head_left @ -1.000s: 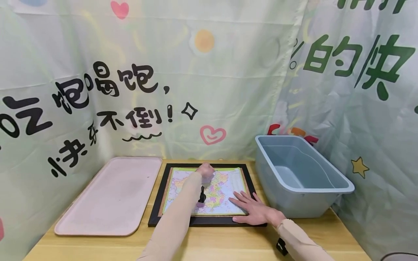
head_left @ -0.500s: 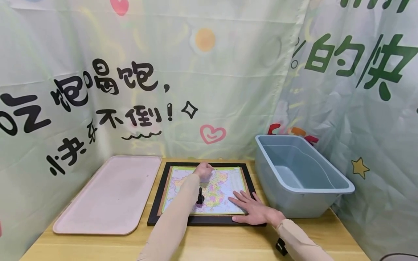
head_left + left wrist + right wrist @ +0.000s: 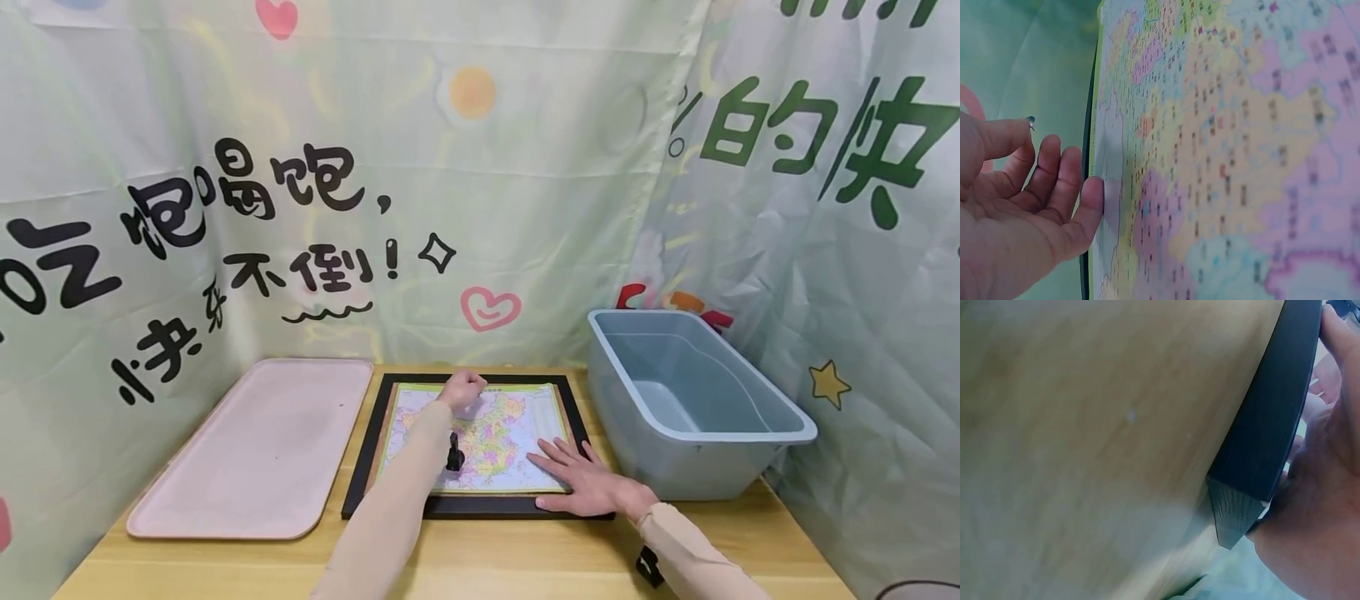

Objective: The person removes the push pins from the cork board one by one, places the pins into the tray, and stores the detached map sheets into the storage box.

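A colourful map (image 3: 495,450) lies on a cork board in a black frame (image 3: 495,507). Over the map's far edge is my left hand (image 3: 461,392). The left wrist view shows its thumb and forefinger pinching a small metal thumbtack (image 3: 1030,120), point outward, while its little finger touches the map's edge. My right hand (image 3: 585,486) lies with fingers spread on the map's near right corner. In the right wrist view, its palm side is at the corner of the frame (image 3: 1266,412).
Left of the frame, a pale pink tray (image 3: 255,450) lies on the wooden table (image 3: 465,567). A grey-blue plastic tub (image 3: 675,467) stands close on the right. A printed curtain (image 3: 525,208) hangs right behind the table.
My left hand has shifted slightly left along the map's far edge. The right hand stays on the near right corner.
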